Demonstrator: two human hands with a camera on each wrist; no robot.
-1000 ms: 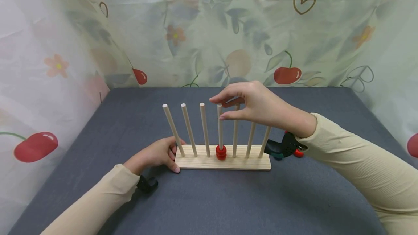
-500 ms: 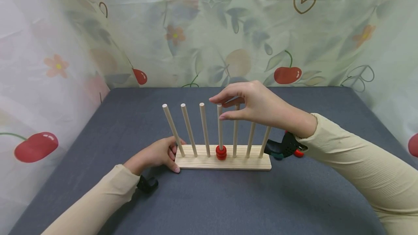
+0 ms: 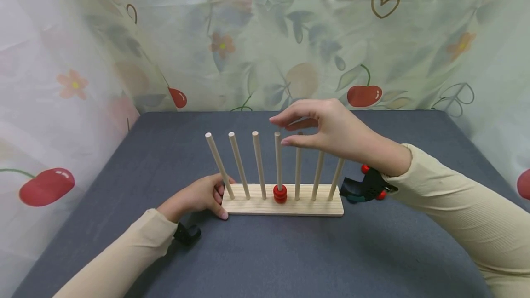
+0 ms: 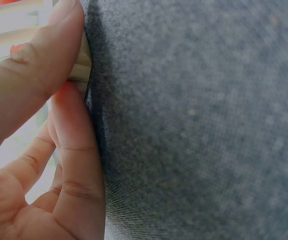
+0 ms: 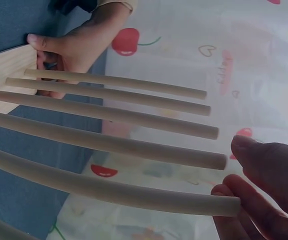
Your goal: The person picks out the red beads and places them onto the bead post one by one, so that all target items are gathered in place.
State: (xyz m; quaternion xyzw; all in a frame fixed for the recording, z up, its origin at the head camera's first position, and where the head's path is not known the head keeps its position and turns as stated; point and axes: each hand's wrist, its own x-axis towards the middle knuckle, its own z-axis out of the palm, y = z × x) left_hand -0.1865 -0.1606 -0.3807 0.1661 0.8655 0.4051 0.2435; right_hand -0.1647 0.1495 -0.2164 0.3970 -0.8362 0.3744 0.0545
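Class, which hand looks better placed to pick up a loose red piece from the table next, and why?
Probably the right hand: it holds nothing, and the loose red pieces lie on its side. The left hand grips the wooden base at the opposite end.

A dark blue-grey table (image 3: pixel 265 254) carries a wooden stand (image 3: pixel 244 207) with a row of seven pegs (image 3: pixel 259 164); near the stand's right end lie red pieces (image 3: pixel 381 195) (partly hidden, so their shape is unclear).
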